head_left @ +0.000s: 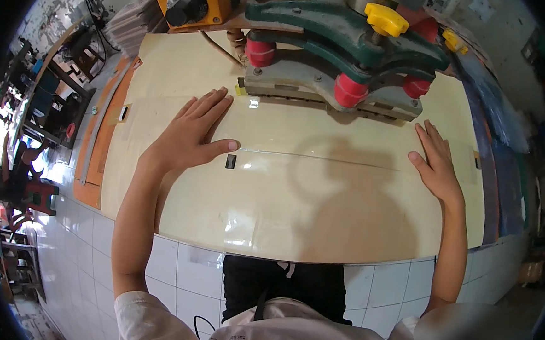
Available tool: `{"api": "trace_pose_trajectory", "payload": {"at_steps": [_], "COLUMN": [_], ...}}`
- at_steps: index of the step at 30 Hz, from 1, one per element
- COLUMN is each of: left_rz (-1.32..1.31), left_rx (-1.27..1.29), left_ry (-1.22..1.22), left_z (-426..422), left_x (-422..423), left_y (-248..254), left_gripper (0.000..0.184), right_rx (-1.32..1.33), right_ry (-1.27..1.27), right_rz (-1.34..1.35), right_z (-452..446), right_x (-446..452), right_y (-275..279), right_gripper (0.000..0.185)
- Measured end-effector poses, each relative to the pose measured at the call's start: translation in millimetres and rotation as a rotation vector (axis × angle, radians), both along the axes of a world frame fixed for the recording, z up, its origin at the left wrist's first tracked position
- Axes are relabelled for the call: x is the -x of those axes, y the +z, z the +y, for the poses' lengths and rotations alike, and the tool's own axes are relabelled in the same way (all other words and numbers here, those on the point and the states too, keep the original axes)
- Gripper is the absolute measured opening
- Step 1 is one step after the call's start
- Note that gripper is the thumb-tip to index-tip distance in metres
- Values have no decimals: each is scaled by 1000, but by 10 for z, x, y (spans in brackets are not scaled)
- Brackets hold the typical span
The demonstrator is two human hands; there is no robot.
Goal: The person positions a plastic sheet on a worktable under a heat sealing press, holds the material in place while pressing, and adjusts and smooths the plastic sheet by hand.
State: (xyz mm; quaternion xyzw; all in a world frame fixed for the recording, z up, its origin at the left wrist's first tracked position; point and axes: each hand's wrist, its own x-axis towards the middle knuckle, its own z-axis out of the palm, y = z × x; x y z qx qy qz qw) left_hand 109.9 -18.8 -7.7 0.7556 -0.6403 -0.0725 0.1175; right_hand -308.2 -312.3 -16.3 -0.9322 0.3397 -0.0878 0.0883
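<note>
My left hand (194,128) lies on a large cream sheet (175,204), fingers stretched toward the machine and thumb out to the side. On the sheet's right part rests my right hand (436,161), its fingers extended and thumb apart. Neither hand holds anything. Between and beyond them stands a press-like machine with a dark green frame (332,32), a grey metal head (316,81) low over the sheet, red knobs (352,90) and yellow knobs (386,20). A small black mark (231,161) sits on the sheet below my left thumb.
A yellow control box (189,1) with a black dial is at the back left. Stacked sheets (136,21) stand behind it. Clear plastic (503,120) hangs along the right edge. A metal ruler (102,123) lies at the left edge. Farther left is a red stool (43,197).
</note>
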Motion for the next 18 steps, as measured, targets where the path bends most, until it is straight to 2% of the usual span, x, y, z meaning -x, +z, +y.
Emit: {"api": "trace_pose_trajectory", "payload": {"at_steps": [18], "left_rz": [-21], "left_rx": [11], "left_ry": [23], "left_z": [0], "left_x": [-1], "left_y": [-16], "left_gripper": [94], "right_rx": [0], "right_ry": [19], "right_rz": [-4], "right_z": [-24], "right_x": [6], "right_y": [-16], "right_gripper": [66]}}
